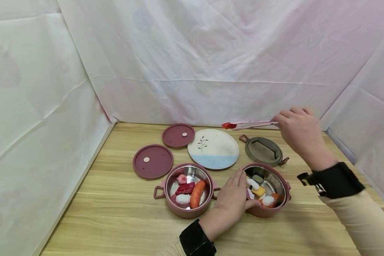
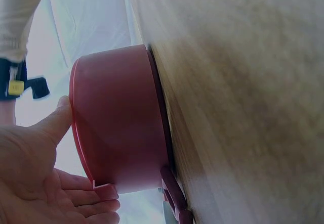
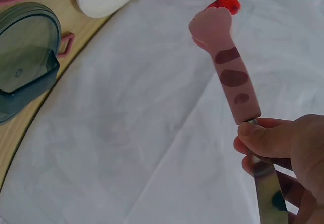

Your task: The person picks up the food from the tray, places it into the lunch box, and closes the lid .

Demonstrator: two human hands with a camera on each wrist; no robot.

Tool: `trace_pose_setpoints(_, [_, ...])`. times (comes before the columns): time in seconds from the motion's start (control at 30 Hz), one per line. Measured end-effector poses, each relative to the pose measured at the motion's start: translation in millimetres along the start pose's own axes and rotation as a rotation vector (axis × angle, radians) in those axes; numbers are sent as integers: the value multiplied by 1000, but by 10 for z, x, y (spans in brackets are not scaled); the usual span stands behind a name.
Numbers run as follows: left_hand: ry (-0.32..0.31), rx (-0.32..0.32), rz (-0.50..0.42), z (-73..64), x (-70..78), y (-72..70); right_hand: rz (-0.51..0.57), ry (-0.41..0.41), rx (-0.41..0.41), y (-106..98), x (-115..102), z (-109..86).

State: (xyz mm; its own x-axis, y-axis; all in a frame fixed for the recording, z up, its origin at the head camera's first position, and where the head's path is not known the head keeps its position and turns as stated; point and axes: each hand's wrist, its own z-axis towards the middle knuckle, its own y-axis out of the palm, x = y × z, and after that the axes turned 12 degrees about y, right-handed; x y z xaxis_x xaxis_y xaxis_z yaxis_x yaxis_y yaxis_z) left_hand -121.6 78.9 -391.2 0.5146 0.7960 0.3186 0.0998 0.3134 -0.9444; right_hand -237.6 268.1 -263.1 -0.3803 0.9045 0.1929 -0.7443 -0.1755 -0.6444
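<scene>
At lower centre we see the left hand (image 1: 230, 193) resting against the right pot (image 1: 265, 212), fingers straight, thumb apart at the rim; pressing too hard there could tip that pot or shove it sideways; the left pot (image 1: 188, 213) sits just beside that hand. Toward upper right we see the right hand (image 1: 300, 131) pinching pink tongs (image 3: 233, 77), a red piece (image 3: 228, 4) at their tips, raised off the worktop (image 1: 115, 220); should the squeeze slacken, we might lose the piece onto the plate (image 1: 212, 161).
</scene>
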Motion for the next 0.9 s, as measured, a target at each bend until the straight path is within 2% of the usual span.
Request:
trace_pose_setpoints(0.13, [-5,0,5,-9,-2,-5,-8,27,14,-246,111,-111])
trace_pose_setpoints(0.3, [-13,-3,-1,-17,-10,-17,-66,78,-84,-550,190,-216])
trace_pose_setpoints(0.47, [-12,-6,-5,-15,-12,-30,-161,109,-258,-763,240,-263])
trace_pose_setpoints(0.7, [-17,-7,-17,-11,-9,-32,-182,103,-446,-916,300,-319])
trace_pose_setpoints(0.9, [-24,-9,-16,-7,-8,-31,-213,141,-723,-947,335,-366])
